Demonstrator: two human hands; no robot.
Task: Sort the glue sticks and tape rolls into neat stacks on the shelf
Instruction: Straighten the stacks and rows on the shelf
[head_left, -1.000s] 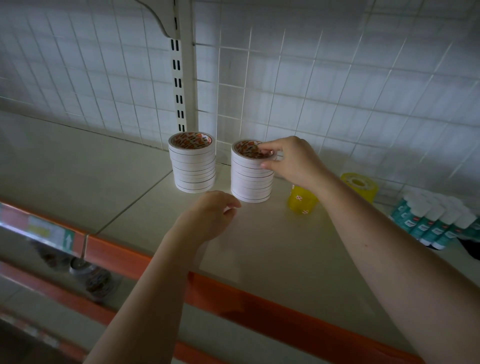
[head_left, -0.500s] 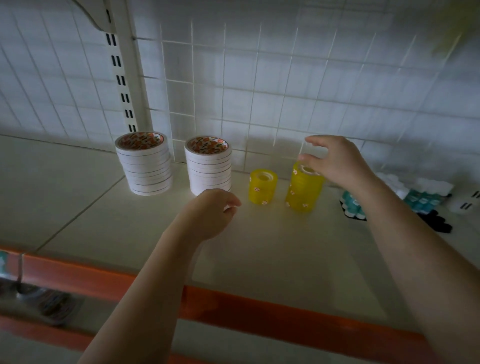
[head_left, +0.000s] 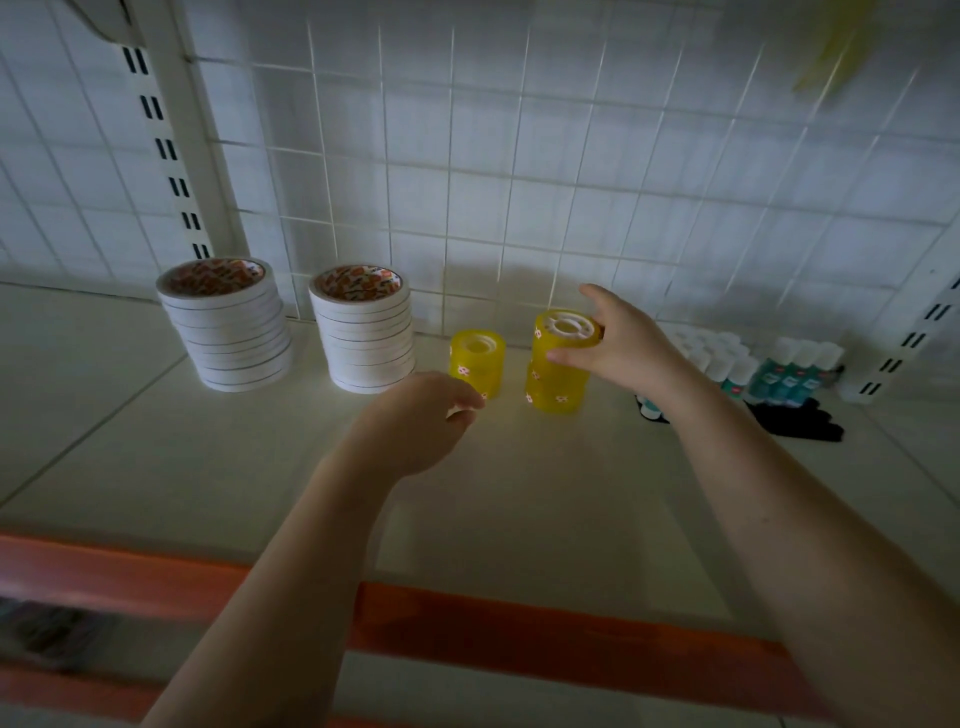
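Shelf (head_left: 519, 493), pale, with orange front edge (head_left: 519, 634) across lower frame; white wire grid (head_left: 519, 182) behind.

Left of centre: two stacks of white tape rolls, left stack (head_left: 226, 325) and right stack (head_left: 366, 330), upright, standing apart, close to the grid.

Centre: single yellow tape roll (head_left: 475, 361) upright on shelf. Just right of it, separate: taller yellow stack (head_left: 558, 364), two rolls high, upright.

Right hand (head_left: 621, 348) at upper roll of the yellow stack: thumb on near side, fingers curled over far rim, grasping it.

Left hand (head_left: 428, 421) in front of single yellow roll, partly covering its lower edge; fingers loosely curled, nothing visibly held. Contact with the roll cannot be determined.

Right of frame: glue sticks (head_left: 789, 371), teal bodies with white caps, lying grouped against the back of the shelf, more white caps behind them. Dark object (head_left: 800, 423) just in front, identity unclear.

Slotted white uprights at upper left (head_left: 171, 156) and far right (head_left: 909, 343).
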